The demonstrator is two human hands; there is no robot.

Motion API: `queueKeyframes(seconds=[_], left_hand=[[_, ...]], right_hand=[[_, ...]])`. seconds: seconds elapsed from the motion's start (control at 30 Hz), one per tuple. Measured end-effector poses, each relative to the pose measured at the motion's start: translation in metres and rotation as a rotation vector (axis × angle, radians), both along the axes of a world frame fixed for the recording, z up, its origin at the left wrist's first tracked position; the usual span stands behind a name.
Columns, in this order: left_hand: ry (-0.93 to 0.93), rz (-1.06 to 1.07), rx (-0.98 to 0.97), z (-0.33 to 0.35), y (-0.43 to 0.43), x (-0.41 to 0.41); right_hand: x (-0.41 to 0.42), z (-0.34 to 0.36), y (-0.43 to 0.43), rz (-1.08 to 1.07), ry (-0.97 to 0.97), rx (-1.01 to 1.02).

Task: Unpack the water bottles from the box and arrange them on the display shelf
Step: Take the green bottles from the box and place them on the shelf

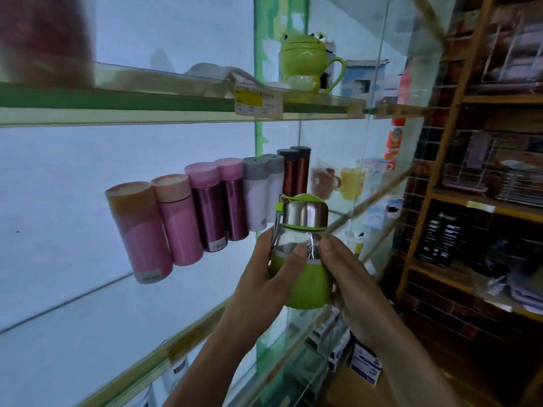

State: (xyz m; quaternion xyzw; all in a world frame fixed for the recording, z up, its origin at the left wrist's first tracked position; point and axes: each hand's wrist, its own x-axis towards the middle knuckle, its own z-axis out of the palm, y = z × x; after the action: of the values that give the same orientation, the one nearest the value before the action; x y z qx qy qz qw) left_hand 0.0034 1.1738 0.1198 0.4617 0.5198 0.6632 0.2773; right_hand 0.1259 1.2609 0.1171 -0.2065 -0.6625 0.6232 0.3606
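Observation:
Both my hands hold a small green bottle (308, 282) with a clear glass middle, a steel cap and a green strap, upright in front of the glass display shelf (123, 292). My left hand (264, 268) grips its left side with the thumb across the glass. My right hand (349, 280) grips its right side and pinches near the neck. On the shelf behind stands a row of several flasks (205, 210): pink, purple, white with grey caps, and copper with dark caps. The box is not in view.
An upper glass shelf (164, 92) carries a green frog mug (305, 63) and a price label. Mugs stand behind a glass partition to the right. A wooden rack (435, 160) with wire baskets and packaged goods fills the right side. Boxes sit on the lower shelves.

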Motion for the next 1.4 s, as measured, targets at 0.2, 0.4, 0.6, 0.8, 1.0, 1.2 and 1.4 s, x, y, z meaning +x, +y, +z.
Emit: queueKeyframes(seconds=[0.2,0.4,0.6,0.8,1.0,1.2,1.4], left_hand=[[0.006,0.181,0.006,0.002,-0.021,-0.016],[0.009,0.369,0.008,0.0,-0.052,-0.026],[0.041,0.544,-0.007,-0.001,-0.083,-0.033],[0.056,0.681,-0.004,-0.001,-0.115,-0.037],[0.074,0.802,-0.025,-0.001,-0.152,-0.045],[0.1,0.875,-0.05,0.0,-0.187,-0.06],[0.097,0.911,-0.098,-0.003,-0.228,-0.086]], right_hand=[[-0.032,0.0,0.0,0.181,0.004,0.048],[-0.068,0.0,-0.012,0.352,0.019,0.016],[-0.095,-0.002,-0.035,0.508,0.026,0.018],[-0.114,0.0,-0.06,0.632,0.024,0.055],[-0.135,0.001,-0.091,0.732,0.035,0.048],[-0.157,0.006,-0.121,0.81,0.033,0.082],[-0.183,0.006,-0.155,0.875,0.011,0.121]])
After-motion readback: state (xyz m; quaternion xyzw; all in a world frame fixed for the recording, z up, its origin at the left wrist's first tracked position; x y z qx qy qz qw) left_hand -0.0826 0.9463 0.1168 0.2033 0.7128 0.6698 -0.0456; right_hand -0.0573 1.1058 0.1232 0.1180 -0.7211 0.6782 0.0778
